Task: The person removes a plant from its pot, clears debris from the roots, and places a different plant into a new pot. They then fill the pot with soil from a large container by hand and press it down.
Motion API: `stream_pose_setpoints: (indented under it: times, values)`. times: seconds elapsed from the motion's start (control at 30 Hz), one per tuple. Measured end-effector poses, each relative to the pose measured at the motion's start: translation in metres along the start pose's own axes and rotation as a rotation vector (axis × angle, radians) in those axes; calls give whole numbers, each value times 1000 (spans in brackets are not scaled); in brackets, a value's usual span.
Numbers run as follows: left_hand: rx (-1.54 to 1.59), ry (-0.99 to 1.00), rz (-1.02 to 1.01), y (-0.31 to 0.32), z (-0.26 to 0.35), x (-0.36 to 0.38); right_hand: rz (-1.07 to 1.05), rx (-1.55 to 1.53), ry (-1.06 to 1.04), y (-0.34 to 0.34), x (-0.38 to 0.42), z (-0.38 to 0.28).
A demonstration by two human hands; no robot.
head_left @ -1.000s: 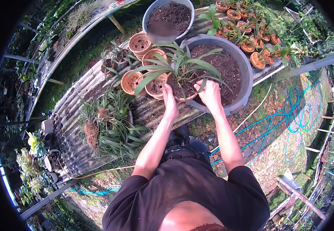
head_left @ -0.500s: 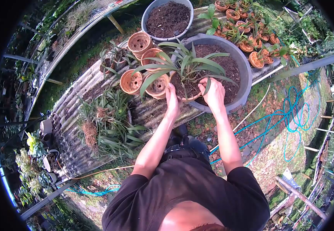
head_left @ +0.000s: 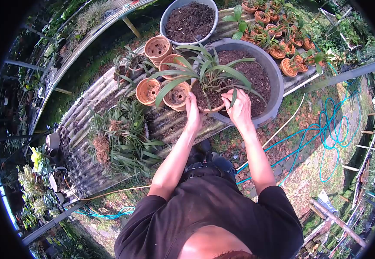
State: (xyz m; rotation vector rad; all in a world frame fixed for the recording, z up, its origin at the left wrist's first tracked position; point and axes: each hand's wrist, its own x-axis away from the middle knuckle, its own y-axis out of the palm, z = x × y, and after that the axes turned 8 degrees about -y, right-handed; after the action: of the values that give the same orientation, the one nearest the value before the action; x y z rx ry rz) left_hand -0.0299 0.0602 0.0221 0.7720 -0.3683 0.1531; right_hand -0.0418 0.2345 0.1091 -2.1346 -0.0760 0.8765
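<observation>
A long-leaved plant (head_left: 211,73) stands in a round clay pot (head_left: 213,108) with dark soil, at the near left edge of a big grey tub (head_left: 275,97). My left hand (head_left: 193,114) is wrapped against the left side of this pot, its fingertips partly hidden. At the pot's right rim, my right hand (head_left: 240,107) has its thumb and fingers pinched together beside a hanging leaf; what lies between them is too small to tell. Empty clay pots (head_left: 176,96) stand just left of my left hand.
A second tub of soil (head_left: 189,22) sits at the back. Many small potted plants (head_left: 278,39) stand at the back right. Loose plants (head_left: 122,138) lie on the corrugated bench (head_left: 77,162) at left. A teal hose (head_left: 321,127) loops over the ground at right.
My right hand has shifted very slightly and its fingers have drawn together at the pot's rim. The plant's leaves have moved a little; my left hand stays on the pot.
</observation>
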Motion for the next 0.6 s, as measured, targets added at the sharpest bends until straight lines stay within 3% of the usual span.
stream_pose_setpoints:
  times: [0.5, 0.6]
  values:
    - [13, -19, 76, 0, 1, 3, -52, 104, 17, 2, 15, -17]
    - [30, -25, 66, 2, 5, 9, -145, 130, -11, 11, 23, -25]
